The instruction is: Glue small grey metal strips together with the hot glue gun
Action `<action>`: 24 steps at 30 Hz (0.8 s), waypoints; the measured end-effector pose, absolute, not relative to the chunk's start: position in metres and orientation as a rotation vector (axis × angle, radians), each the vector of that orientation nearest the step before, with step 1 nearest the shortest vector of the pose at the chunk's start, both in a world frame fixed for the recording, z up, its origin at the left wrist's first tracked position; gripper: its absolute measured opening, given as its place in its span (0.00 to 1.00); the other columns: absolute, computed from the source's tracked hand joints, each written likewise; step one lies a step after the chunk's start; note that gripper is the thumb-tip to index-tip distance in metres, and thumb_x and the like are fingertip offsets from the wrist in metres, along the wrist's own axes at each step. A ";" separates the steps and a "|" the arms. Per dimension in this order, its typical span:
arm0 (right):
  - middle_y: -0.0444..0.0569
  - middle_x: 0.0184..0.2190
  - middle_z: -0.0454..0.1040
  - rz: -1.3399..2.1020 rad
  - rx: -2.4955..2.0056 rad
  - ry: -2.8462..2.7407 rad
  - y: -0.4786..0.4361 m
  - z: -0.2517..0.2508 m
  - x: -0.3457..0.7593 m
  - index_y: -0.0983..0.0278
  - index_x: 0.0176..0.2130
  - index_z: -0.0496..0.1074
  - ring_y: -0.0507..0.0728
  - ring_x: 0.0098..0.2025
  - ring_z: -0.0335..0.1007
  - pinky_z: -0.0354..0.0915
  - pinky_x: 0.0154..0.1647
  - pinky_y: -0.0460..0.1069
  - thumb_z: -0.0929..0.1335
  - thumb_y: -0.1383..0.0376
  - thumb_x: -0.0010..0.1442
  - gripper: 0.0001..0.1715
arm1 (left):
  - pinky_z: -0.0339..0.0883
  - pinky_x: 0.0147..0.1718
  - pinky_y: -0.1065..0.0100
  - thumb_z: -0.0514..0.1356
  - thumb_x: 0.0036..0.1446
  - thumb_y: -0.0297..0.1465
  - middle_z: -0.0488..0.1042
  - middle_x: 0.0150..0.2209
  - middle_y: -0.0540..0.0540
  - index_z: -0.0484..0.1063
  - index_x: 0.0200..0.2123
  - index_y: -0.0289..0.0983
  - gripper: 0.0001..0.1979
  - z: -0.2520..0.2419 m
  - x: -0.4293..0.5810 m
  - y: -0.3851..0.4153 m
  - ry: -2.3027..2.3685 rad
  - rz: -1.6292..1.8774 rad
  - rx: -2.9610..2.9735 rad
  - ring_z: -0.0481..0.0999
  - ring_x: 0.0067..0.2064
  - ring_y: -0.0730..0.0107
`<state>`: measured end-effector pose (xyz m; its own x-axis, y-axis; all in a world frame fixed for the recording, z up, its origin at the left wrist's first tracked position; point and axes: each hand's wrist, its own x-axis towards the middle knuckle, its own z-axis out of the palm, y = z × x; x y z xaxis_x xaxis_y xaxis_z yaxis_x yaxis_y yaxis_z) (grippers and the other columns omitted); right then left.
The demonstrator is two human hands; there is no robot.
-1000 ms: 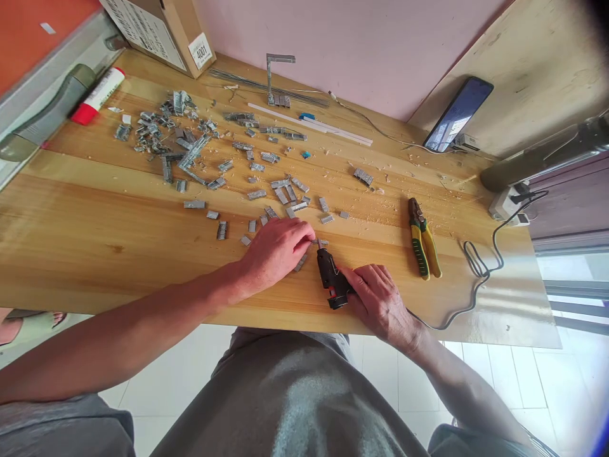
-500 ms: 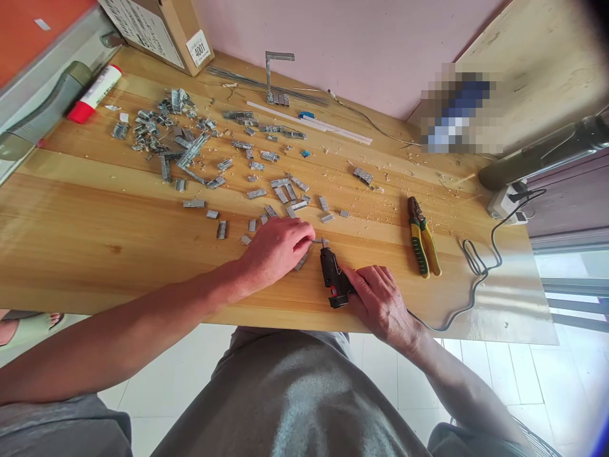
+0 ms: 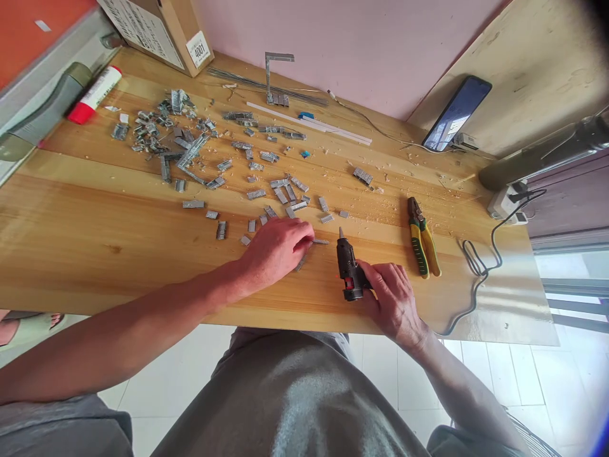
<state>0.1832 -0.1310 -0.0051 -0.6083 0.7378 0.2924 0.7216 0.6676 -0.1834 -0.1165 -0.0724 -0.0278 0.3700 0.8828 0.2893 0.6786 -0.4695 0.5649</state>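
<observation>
Glue gun [image 3: 347, 257] in right hand [image 3: 392, 298], strip [image 3: 321, 241] in left hand [image 3: 278, 252]

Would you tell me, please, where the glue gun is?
In the head view, the glue gun is right of centre, in the right hand, between the left hand and the pliers.

From where I'm standing, the left hand [image 3: 277, 252] is hiding its curled lower fingers and one end of the thin gray strip [image 3: 321, 241] it is pinching. The right hand [image 3: 394, 297] is covering the handle of a black glue gun [image 3: 347, 257]. The top edge is cutting off a cardboard box [image 3: 178, 25], its small print blurring beyond reading; the left edge is cropping a sandaled foot [image 3: 8, 327].
</observation>
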 end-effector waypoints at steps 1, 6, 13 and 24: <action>0.53 0.44 0.77 0.077 -1.142 -2.548 -0.131 -0.004 0.182 0.62 0.71 0.66 0.62 0.43 0.71 0.68 0.47 0.58 0.64 0.70 0.75 0.28 | 0.68 0.45 0.61 0.61 0.67 0.21 0.81 0.35 0.49 0.73 0.37 0.41 0.09 -0.028 -0.116 -0.072 1.367 0.808 2.287 0.80 0.39 0.62; 0.52 0.42 0.77 0.108 -1.058 -2.634 -0.131 -0.007 0.172 0.65 0.69 0.67 0.61 0.41 0.71 0.68 0.46 0.57 0.65 0.70 0.75 0.26 | 0.68 0.43 0.61 0.60 0.68 0.20 0.78 0.33 0.50 0.71 0.35 0.40 0.10 -0.028 -0.114 -0.073 1.369 0.814 2.328 0.78 0.37 0.63; 0.53 0.44 0.78 0.126 -1.048 -2.641 -0.127 -0.011 0.173 0.64 0.70 0.67 0.62 0.42 0.71 0.69 0.47 0.58 0.66 0.70 0.74 0.28 | 0.68 0.45 0.61 0.59 0.68 0.19 0.81 0.35 0.50 0.70 0.35 0.41 0.11 -0.027 -0.114 -0.073 1.351 0.859 2.336 0.80 0.39 0.64; 0.52 0.45 0.78 0.066 -1.099 -2.494 -0.103 0.004 0.197 0.59 0.72 0.66 0.61 0.43 0.73 0.68 0.46 0.58 0.66 0.71 0.74 0.31 | 0.64 0.43 0.59 0.63 0.63 0.20 0.81 0.32 0.51 0.71 0.33 0.41 0.11 -0.026 -0.117 -0.071 1.467 0.893 2.297 0.79 0.37 0.64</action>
<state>0.1967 -0.1034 0.0041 -0.6035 0.7162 0.3504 0.6966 0.6875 -0.2053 -0.1173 -0.0711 -0.0265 0.2960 0.8883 0.3512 0.7198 -0.4491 0.5293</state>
